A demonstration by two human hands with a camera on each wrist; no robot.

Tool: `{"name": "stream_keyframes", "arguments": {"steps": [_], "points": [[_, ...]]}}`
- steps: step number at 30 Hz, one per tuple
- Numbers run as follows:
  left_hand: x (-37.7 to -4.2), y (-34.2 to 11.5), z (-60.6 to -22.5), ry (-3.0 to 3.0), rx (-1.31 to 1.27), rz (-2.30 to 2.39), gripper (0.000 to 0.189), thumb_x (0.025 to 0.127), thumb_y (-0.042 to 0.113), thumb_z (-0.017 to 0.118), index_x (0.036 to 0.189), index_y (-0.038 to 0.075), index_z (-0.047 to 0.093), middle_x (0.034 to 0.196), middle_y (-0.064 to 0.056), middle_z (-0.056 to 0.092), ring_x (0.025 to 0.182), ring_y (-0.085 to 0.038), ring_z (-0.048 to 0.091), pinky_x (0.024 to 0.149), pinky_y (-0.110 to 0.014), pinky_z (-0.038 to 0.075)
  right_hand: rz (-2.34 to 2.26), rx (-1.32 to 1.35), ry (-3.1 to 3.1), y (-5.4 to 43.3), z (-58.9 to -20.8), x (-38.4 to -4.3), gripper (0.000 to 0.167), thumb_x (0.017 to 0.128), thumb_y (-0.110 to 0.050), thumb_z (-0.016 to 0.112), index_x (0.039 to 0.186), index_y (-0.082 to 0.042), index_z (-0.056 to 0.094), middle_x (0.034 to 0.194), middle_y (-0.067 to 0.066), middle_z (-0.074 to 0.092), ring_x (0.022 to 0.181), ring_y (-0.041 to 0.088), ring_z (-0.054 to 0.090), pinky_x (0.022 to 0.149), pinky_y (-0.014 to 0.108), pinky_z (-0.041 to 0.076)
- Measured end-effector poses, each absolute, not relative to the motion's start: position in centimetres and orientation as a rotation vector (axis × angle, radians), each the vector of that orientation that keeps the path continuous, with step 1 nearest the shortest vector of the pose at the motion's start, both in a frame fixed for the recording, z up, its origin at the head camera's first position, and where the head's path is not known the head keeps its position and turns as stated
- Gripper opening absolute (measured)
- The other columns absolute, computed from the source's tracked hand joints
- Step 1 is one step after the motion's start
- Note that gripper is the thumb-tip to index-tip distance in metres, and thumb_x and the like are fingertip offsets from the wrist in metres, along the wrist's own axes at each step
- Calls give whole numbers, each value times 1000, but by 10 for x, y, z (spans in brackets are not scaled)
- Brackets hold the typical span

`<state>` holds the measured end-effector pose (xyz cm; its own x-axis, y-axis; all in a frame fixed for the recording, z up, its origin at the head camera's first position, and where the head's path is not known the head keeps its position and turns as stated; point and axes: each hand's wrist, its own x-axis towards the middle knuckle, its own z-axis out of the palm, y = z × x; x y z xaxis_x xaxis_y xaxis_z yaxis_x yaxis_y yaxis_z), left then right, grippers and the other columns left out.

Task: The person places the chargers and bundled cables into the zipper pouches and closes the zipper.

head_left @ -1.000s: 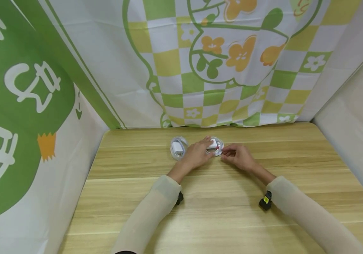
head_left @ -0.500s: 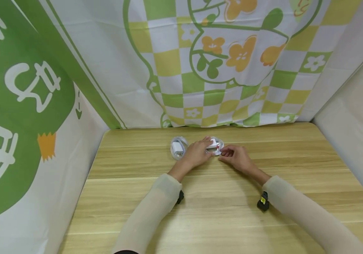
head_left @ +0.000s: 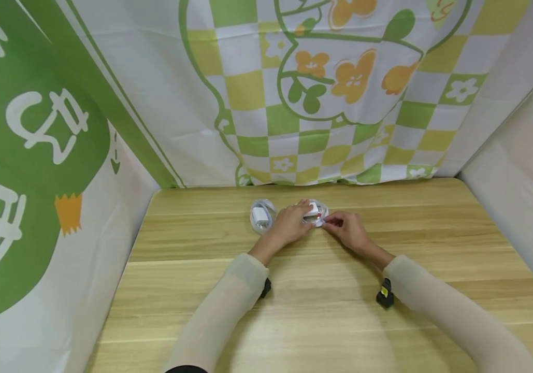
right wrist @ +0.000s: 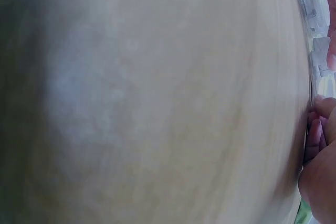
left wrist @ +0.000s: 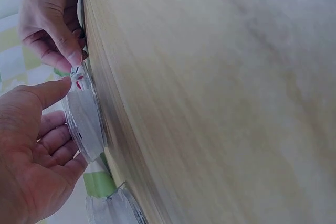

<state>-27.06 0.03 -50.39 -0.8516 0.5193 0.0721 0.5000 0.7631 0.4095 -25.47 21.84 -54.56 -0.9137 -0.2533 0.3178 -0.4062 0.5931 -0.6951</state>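
Observation:
A white charger with its cable coiled into a ring (head_left: 320,209) lies toward the back of the table, with a small red bit at its middle. My left hand (head_left: 288,225) holds this coil from its left side; in the left wrist view its thumb and curled fingers lie on either side of the ring (left wrist: 85,121). On the coil's near right edge, my right hand (head_left: 351,231) pinches a thin end or tie between thumb and forefinger. That small piece is mostly hidden by the fingertips. Just left of my left hand sits a second coiled white charger (head_left: 260,215).
The wooden table (head_left: 313,311) ends at a back edge close beyond the chargers. Behind it hangs a checked, flowered cloth (head_left: 285,129). A green and white cloth (head_left: 28,217) walls the left side, and a pale panel (head_left: 522,171) the right.
My right hand has shifted slightly left, and its thumb and forefinger have closed in on the coil's edge. The left hand and the second charger have stayed in place.

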Motion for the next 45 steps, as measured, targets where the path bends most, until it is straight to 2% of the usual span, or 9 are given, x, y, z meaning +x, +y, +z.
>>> {"name": "stream_keyframes", "arguments": {"steps": [6, 16, 25, 29, 36, 42, 45], "points": [[-272, 4, -504, 2957, 789, 608, 57, 101, 35, 74, 149, 8, 60, 160, -12, 49, 149, -27, 48, 115, -46, 49, 1190, 534, -2640, 216, -544, -257, 6, 94, -5, 80, 97, 0, 81, 94, 12, 81, 80, 15, 70, 68, 22, 54], [-269, 15, -501, 3001, 672, 600, 63, 97, 42, 78, 148, 9, 62, 156, -15, 54, 134, -37, 62, 106, -47, 56, 1233, 487, -2664, 217, -542, -256, 7, 97, -6, 76, 95, 0, 78, 91, 12, 79, 80, 16, 69, 71, 24, 54], [-268, 22, -501, 3025, 578, 566, 57, 97, 47, 76, 143, 13, 68, 151, -11, 61, 119, -36, 71, 97, -46, 60, 1193, 463, -2679, 221, -539, -252, 8, 97, -8, 77, 93, -1, 78, 87, 10, 78, 78, 18, 68, 70, 27, 54], [-267, 23, -500, 3045, 576, 536, 52, 97, 45, 77, 138, 13, 71, 144, -7, 68, 111, -33, 73, 91, -45, 61, 1134, 484, -2689, 224, -536, -251, 8, 97, -9, 77, 94, -2, 79, 88, 10, 79, 79, 18, 69, 70, 31, 55], [-267, 23, -501, 3055, 602, 564, 49, 98, 43, 77, 136, 12, 73, 146, -10, 66, 116, -32, 72, 94, -46, 61, 1129, 482, -2688, 229, -531, -257, 8, 97, -7, 77, 94, 1, 78, 88, 12, 78, 77, 19, 68, 68, 31, 55], [-268, 24, -503, 3063, 576, 594, 45, 96, 43, 79, 130, 14, 76, 135, -6, 73, 108, -30, 74, 90, -44, 61, 1069, 508, -2674, 234, -531, -269, 6, 96, -4, 77, 93, 1, 78, 88, 13, 79, 78, 22, 72, 69, 33, 58], [-269, 24, -503, 3061, 562, 599, 45, 95, 43, 80, 130, 15, 76, 137, -6, 72, 109, -29, 74, 91, -44, 61, 1054, 515, -2667, 235, -532, -275, 6, 96, -4, 77, 93, 1, 78, 87, 13, 79, 78, 24, 72, 71, 36, 59]]}}
